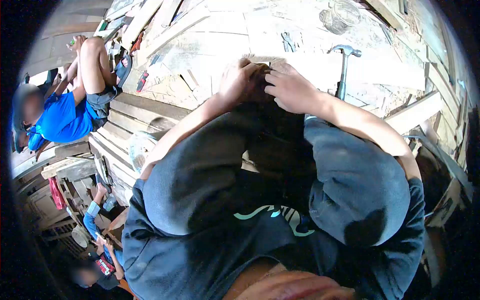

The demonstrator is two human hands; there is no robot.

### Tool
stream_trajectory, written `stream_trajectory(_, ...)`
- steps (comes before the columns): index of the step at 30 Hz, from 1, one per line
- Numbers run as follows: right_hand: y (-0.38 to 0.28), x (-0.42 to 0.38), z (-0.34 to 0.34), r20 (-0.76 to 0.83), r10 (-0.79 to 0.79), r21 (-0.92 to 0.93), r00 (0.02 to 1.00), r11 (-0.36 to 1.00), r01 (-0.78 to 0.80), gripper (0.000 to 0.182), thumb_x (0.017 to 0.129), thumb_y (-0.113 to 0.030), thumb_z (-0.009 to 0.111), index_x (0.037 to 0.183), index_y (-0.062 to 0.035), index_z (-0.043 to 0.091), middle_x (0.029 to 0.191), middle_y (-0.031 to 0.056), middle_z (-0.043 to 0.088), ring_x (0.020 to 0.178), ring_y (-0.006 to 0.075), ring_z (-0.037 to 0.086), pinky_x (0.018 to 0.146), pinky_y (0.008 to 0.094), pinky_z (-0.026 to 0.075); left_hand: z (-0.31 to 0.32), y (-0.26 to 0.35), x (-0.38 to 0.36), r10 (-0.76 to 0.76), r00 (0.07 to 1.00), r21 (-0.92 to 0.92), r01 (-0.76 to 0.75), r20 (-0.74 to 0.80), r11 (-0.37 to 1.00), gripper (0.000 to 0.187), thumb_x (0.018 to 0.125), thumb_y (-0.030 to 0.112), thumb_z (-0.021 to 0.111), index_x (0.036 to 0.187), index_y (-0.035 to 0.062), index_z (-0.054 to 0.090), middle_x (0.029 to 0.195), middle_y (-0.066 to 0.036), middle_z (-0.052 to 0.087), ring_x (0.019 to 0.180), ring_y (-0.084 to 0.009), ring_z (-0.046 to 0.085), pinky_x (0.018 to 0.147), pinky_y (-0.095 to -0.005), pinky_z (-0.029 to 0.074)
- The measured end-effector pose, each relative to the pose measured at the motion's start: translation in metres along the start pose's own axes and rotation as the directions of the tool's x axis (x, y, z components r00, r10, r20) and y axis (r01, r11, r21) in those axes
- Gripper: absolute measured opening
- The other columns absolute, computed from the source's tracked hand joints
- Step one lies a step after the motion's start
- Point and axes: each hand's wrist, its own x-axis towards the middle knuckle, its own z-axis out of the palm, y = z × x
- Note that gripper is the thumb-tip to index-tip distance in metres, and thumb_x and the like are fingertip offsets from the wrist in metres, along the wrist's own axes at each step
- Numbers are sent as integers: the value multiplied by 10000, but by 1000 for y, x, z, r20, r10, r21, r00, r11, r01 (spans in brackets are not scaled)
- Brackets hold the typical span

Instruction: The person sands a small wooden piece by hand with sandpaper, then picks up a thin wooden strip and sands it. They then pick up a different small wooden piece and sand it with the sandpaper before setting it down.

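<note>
Both my hands meet in front of my raised knees, at the near side of the brightly lit work surface (230,35). My left hand (236,81) has its fingers curled in toward a small dark and yellowish thing between the hands, too hidden to name. Opposite it, my right hand (294,91) is closed with bent fingers at the same spot. A pale wooden edge (260,58) shows just beyond the fingertips. To the right lies a claw hammer (343,70), its head pointing away from me. Pliers (288,42) rest beyond my hands.
A clear plastic container (345,14) stands at the far right. A red and black tool (142,81) lies at left. Wood strips (415,112) border the right side. A person in a blue shirt (67,115) sits at left; another person (102,265) is lower left.
</note>
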Motion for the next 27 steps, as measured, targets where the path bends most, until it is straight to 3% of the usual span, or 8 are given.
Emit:
stream_trajectory(2,-1,1,-5,-20,-4,1,1000,1000,4,193,755,-142,657,939,-116,708,1114,54,604,1160,236,561,996,459,413,-1,3,6,-29,999,6,29,29,1000,278,798,124,737,1075,109,743,859,-155,672,714,-341,642,639,-412,526)
stream_trajectory(5,-1,-3,0,-53,10,4,999,1000,-10,206,752,-135,661,953,-114,704,1115,64,603,1149,245,567,996,471,419,-6,4,-2,-15,1000,-18,15,17,1000,124,834,159,706,918,73,736,828,-168,659,750,-374,654,679,-468,529)
stream_trajectory(8,-1,-3,2,-166,-29,8,986,1000,30,213,753,-139,666,962,-110,698,1111,70,601,1147,243,569,992,468,418,-14,-1,-6,14,996,-32,-12,87,999,237,822,112,721,1056,83,734,881,-156,681,775,-350,656,665,-417,530)
stream_trajectory(11,0,-2,-1,-59,-1,32,998,999,3,216,756,-142,666,967,-104,695,1120,72,600,1156,245,567,982,461,424,-6,3,-1,-15,1000,-7,15,-4,1000,221,827,113,719,1043,74,731,876,-155,680,783,-346,656,685,-416,529)
stream_trajectory(17,0,-4,3,-110,-24,-14,994,1000,23,219,756,-145,670,969,-104,695,1133,68,600,1155,246,568,986,459,426,-6,7,4,-80,996,-7,80,27,997,189,841,134,708,1022,83,729,892,-161,682,798,-357,662,718,-419,532)
stream_trajectory(20,0,-7,-1,-22,-8,14,1000,1000,9,358,757,-168,711,1104,-88,670,1256,100,562,1261,268,519,1005,446,408,-12,-4,-7,-44,994,-93,53,100,994,195,840,156,713,1023,92,730,892,-162,676,818,-368,657,723,-426,532)
stream_trajectory(23,-1,-4,-5,42,15,50,999,999,-17,354,758,-168,712,1101,-91,667,1256,100,560,1285,267,507,1002,454,407,-4,-7,-6,-36,996,-1,36,78,999,200,840,165,715,1027,96,730,879,-161,666,823,-359,650,716,-427,528)
stream_trajectory(27,-4,0,-9,-17,0,-27,1000,1000,0,219,754,-152,671,967,-113,708,1162,62,605,1181,238,565,1003,429,406,-2,2,9,-105,994,-12,106,24,994,186,848,161,705,1020,94,728,872,-166,658,823,-354,642,702,-436,522)
